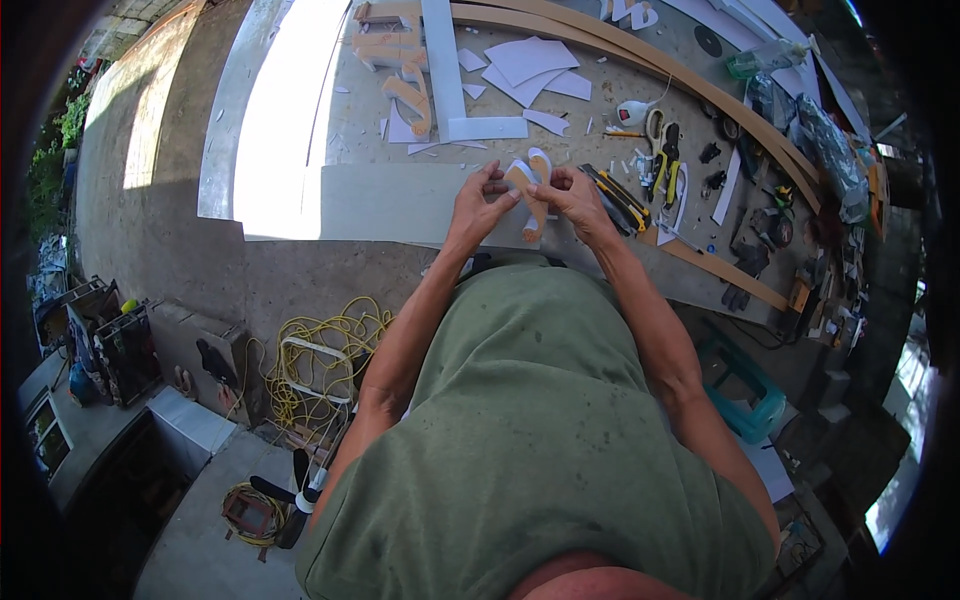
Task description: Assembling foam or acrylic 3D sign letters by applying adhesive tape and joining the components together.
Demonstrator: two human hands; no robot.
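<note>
Above the near edge of the table, I hold a small curved letter-shaped piece (536, 213), tan on its face with white side strips. My left hand (482, 205) is closed on its left part, with the thumb near the tan face. From the right, my right hand (578, 203) pinches it between thumb and fingers. Some fingertips are hidden behind the piece. Close by my right hand lie yellow-and-black cutter knives (622, 203). More tan letter-shaped pieces (408, 98) rest on the table farther off to the left.
White sheet offcuts (528, 68) lie across the table (390, 178). To the right are scissors (656, 130), yellow-handled pliers (667, 165) and long tan strips (690, 75). Below the table, a tangled yellow cord (300, 375) lies at left and a teal stool (750, 405) stands at right.
</note>
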